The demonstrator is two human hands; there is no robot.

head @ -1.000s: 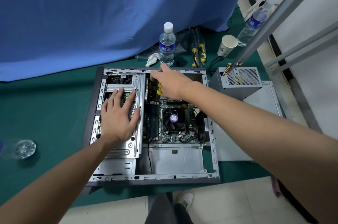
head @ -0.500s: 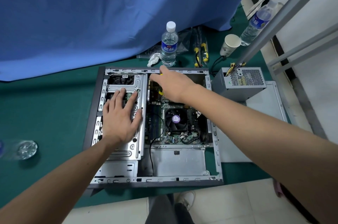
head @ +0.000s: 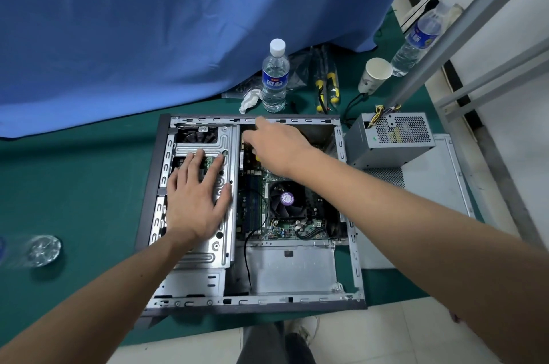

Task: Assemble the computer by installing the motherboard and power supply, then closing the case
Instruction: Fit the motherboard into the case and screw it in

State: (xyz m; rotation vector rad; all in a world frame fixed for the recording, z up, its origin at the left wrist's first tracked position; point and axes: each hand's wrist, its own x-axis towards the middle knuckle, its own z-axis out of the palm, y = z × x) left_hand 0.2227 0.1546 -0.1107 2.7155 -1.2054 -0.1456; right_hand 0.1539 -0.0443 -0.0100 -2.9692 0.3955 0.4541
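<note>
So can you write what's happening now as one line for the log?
left hand flat on drive cage | right hand grips yellow tool over motherboard | power supply outside case

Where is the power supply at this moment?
The power supply sits outside the case, just past its far right corner, on the side panel, near the paper cup.

even bright light, soft shadows, wide-angle edge bending, left edge blurred

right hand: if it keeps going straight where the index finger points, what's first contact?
Likely the far top rail of the case: the right hand points its index finger away from the person, with the tip at that rail. Depth is unclear.
</note>
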